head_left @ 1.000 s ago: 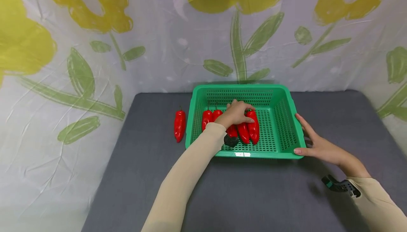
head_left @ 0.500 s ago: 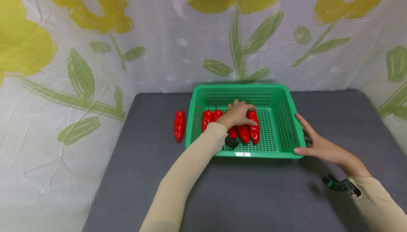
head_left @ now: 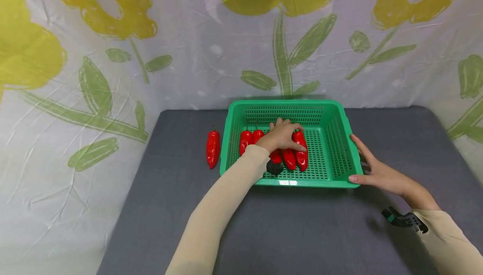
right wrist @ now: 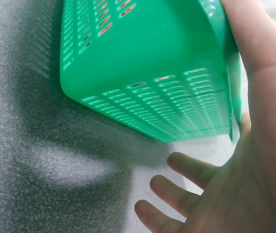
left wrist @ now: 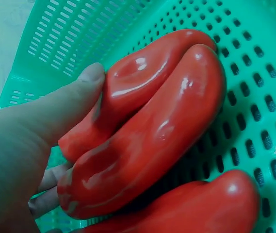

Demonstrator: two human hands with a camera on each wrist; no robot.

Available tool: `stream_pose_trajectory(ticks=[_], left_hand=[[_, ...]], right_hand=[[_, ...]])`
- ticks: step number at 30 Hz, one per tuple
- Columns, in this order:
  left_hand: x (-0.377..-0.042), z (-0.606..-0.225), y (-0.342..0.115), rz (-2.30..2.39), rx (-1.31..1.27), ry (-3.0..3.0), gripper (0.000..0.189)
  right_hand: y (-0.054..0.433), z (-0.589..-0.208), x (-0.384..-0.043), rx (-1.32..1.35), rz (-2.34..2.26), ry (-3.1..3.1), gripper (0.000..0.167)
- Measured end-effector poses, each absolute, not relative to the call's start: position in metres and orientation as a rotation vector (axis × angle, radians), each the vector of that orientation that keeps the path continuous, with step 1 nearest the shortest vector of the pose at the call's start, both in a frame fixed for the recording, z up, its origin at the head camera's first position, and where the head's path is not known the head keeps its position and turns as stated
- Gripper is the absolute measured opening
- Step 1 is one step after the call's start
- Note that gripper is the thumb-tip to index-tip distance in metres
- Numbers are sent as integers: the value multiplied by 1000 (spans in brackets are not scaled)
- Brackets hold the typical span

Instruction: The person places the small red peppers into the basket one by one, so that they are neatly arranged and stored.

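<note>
My left hand (head_left: 281, 136) reaches into a green perforated basket (head_left: 235, 104), over a row of glossy long red peppers. Its thumb lies on the rightmost red pepper (head_left: 300, 159), and its index finger arches over that pepper's stem end. In the left wrist view the thumb presses the side of the upper red pepper (left wrist: 138, 80); a second red pepper (left wrist: 171, 131) lies against it, and other fingertips show past their near ends. My right hand (head_left: 379, 174) holds the basket's near right corner by the rim between thumb and index finger, with the other fingers (right wrist: 174, 194) spread outside.
One more red pepper (head_left: 213, 149) lies on the grey tabletop (head_left: 173, 174), left of the basket. A flower-printed cloth (head_left: 196, 48) hangs behind and along the sides. My left forearm crosses the basket's near rim and covers part of the pepper row.
The left thumb and index finger shift very slightly about the rightmost pepper. Basket, right hand and the pepper outside stay in place.
</note>
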State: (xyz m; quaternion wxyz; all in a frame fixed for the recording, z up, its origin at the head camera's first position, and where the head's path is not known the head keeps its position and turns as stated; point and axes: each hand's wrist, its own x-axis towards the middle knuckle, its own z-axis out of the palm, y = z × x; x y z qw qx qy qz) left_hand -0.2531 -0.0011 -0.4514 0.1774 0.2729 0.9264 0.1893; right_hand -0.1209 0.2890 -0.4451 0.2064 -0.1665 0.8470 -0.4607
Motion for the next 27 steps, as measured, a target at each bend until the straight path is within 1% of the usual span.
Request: stream_pose_trajectory(ticks=[3,10,18,23,27], left_hand=[[-253,-450,-1,533,790,2615,69],[-253,-448,-2,537,793,2588,63],[-252,-446,-4,522,790,2573,63],[-252,-441,-3,516,794,2567,67],[-250,-426,-5,531,810,2576,70]], right_hand=[[289,-444,-121,-459,-1277,2363,112],[289,-444,-122,-452,-1276,2360,112],[289,-445,-122,-451,-1280,2356,113],[289,-445,-122,-464,-1276,2362,113],[288,-445,-122,-466,-1282,2362,113]])
